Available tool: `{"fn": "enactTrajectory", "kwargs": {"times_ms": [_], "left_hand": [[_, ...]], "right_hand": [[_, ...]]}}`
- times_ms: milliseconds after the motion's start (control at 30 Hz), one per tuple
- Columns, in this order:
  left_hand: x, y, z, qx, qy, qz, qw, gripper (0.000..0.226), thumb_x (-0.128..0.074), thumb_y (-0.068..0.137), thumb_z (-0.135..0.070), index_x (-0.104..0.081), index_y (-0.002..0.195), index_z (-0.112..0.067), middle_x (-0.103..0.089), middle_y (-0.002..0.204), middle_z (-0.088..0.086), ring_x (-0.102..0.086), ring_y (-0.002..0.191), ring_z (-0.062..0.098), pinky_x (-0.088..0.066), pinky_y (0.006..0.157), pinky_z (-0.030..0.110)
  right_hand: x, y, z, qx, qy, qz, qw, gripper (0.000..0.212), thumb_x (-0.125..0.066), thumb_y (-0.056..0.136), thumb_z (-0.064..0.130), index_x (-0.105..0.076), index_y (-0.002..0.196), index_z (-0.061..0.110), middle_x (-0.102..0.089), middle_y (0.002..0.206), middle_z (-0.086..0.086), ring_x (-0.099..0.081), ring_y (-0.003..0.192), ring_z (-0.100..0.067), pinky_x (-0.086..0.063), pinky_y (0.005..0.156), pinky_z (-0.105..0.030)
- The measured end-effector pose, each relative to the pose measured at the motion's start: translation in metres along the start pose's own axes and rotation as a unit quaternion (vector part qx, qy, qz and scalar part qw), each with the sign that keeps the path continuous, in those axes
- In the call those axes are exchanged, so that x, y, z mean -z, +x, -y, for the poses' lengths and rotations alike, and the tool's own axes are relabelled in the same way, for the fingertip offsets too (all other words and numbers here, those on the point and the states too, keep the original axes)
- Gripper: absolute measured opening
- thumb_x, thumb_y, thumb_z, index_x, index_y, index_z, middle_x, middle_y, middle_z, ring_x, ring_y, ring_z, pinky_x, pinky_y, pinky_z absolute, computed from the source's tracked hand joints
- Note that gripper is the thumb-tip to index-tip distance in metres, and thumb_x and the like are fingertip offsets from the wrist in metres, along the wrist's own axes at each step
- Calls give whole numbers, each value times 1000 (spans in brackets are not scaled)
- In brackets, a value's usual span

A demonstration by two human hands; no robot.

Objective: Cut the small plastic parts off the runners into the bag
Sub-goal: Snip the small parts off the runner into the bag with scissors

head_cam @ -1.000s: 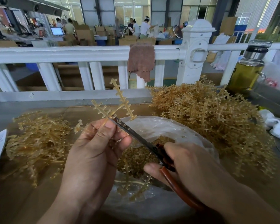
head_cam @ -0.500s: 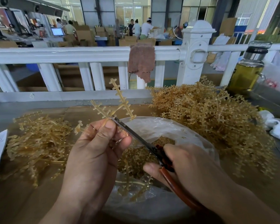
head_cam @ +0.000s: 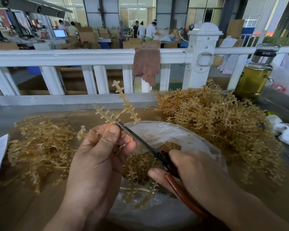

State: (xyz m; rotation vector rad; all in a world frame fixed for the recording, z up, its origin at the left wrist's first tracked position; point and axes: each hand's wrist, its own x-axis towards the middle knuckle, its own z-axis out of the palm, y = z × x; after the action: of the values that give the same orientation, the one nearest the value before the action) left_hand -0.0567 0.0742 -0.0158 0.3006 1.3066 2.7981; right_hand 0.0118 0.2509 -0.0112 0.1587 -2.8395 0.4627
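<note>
One runner heap (head_cam: 40,147) left, larger heap (head_cam: 215,124) right, cloth (head_cam: 146,64) on railing (head_cam: 73,55)

Even daylight from rear windows, soft shadows — wide-angle bowing at edges

Amber runner (head_cam: 126,106), reddish-brown scissor handles (head_cam: 182,192), clear bag (head_cam: 165,130), white railing (head_cam: 73,55), seemingly pinkish-brown cloth (head_cam: 146,64).
</note>
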Motion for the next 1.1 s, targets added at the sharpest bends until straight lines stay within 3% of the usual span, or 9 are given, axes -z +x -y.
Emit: {"fn": "enactTrajectory", "kwargs": {"times_ms": [300,600,1100], "left_hand": [[-1,-2,2,-7,-4,-2,1000,10,-68,82,-20,-71,73,-24,-65,74,-2,-66,67,7,-59,66,25],[0,-1,1,-5,-4,-9,1000,13,-68,83,-20,-72,72,-26,-66,75,-2,-66,68,7,-59,65,26],[2,0,3,-7,-4,-12,1000,8,-68,84,-18,-70,77,-22,-65,76,0,-65,67,9,-59,64,26]], "right_hand": [[-3,0,-1,-8,-8,-12,1000,67,-16,73,93,-39,65,30,-48,57,8,-47,50,-2,-28,46,-21],[-4,0,1,-3,1,-2,1000,77,2,65,95,-39,67,31,-49,59,8,-47,51,-3,-30,47,-21],[-4,1,1,2,7,12,1000,77,2,64,96,-40,69,32,-52,62,8,-49,53,-3,-34,50,-20]]}}
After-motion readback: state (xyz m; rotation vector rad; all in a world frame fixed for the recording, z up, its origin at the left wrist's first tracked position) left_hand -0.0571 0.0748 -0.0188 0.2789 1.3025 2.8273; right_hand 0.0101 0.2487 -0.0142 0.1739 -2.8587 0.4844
